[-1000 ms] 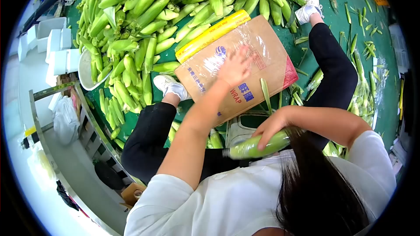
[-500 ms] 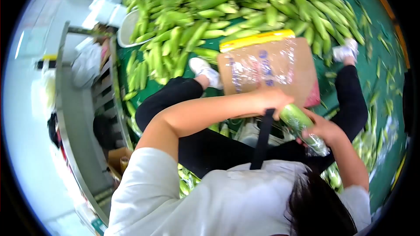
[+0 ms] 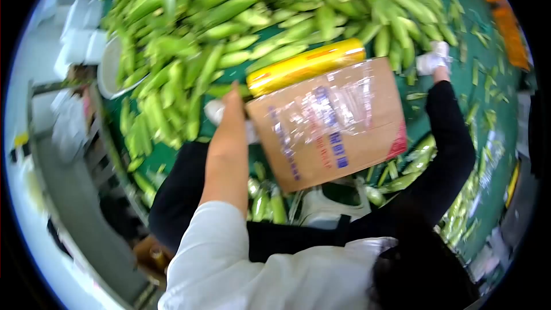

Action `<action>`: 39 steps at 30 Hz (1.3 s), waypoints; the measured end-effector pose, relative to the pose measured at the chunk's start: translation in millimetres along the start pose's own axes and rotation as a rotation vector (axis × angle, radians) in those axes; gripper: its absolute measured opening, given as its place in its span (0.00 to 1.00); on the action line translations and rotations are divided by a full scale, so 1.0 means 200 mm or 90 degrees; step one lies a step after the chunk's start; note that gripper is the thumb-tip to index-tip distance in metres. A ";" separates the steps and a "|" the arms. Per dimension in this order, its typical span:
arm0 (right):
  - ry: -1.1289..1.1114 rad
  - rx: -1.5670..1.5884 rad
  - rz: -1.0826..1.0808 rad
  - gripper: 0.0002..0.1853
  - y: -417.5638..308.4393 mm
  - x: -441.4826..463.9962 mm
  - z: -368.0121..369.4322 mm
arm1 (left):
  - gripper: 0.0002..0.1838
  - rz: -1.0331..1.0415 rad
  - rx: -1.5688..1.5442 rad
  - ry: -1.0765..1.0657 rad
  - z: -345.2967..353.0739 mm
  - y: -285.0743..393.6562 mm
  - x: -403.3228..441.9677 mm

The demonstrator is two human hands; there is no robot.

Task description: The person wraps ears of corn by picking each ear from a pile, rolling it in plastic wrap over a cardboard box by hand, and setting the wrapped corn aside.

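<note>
My left hand (image 3: 232, 102) is raised at the left edge of a cardboard box (image 3: 293, 155), near the pile of green corn (image 3: 229, 6). It appears edge-on and blurred, so its fingers and anything in them are hard to make out. Clear film lies over the top of the box, and a yellow roll (image 3: 307, 66) rests along its far edge. My right hand cannot be seen, and neither can the wrapped corn seen earlier in the hands.
A white stool (image 3: 327, 205) is under the near side of the box. Wrapped corn (image 3: 268, 204) lies beside it. At the left are a pale basin (image 3: 109, 74) and a metal-framed rack (image 3: 63, 178). A white shoe (image 3: 434, 58) is at the right.
My left hand has moved away from the wrapped corn, up and left beside the box. My right hand and that corn have left view. The camera view has shifted.
</note>
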State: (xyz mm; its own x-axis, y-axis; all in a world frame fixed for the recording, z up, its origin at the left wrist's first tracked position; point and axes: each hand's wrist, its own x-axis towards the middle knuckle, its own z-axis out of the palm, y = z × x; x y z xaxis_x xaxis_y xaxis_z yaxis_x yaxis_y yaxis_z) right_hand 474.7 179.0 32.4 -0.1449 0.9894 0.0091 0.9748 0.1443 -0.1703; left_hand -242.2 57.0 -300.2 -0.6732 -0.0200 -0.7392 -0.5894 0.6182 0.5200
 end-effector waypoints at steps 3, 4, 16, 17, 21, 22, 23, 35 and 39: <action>-0.048 -0.129 0.093 0.27 0.37 -1.01 -0.23 | 0.34 -0.080 -0.151 -0.081 0.05 -0.08 0.28; -0.046 -0.156 0.114 0.25 0.45 -1.25 -0.34 | 0.31 -0.125 -0.151 -0.070 0.02 0.05 0.09; -0.154 0.156 0.070 0.28 -1.21 0.03 0.48 | 0.34 -0.184 -0.355 -0.146 -0.06 0.01 -0.06; -0.099 0.142 0.050 0.26 -1.22 -0.02 0.54 | 0.36 -0.186 -0.335 -0.146 -0.09 0.06 -0.15; -0.128 0.268 0.116 0.20 -1.04 -0.04 0.69 | 0.48 -0.261 -0.210 -0.100 0.02 0.21 -0.22; -0.133 0.343 0.132 0.14 -0.92 -0.06 0.80 | 0.48 -0.304 -0.202 -0.090 0.07 0.20 -0.14; -0.145 0.453 0.192 0.13 -0.87 -0.08 0.80 | 0.49 -0.349 -0.195 -0.075 0.09 0.16 -0.03; -0.104 0.833 0.409 0.10 -0.85 -0.12 0.86 | 0.26 0.053 -0.690 0.096 -0.20 0.24 -0.94; 0.006 0.881 0.436 0.10 -0.89 -0.08 0.86 | 0.32 0.606 -0.361 -0.008 -0.02 -0.08 -1.44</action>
State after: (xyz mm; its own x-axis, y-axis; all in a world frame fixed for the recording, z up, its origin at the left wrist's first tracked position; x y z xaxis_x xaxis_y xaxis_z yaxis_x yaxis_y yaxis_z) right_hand 273.5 135.1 -106.3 0.2552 0.8588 -0.4443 -0.0633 -0.4437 -0.8939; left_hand -40.9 49.8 -94.3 -0.9570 0.2828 0.0642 0.0454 -0.0726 0.9963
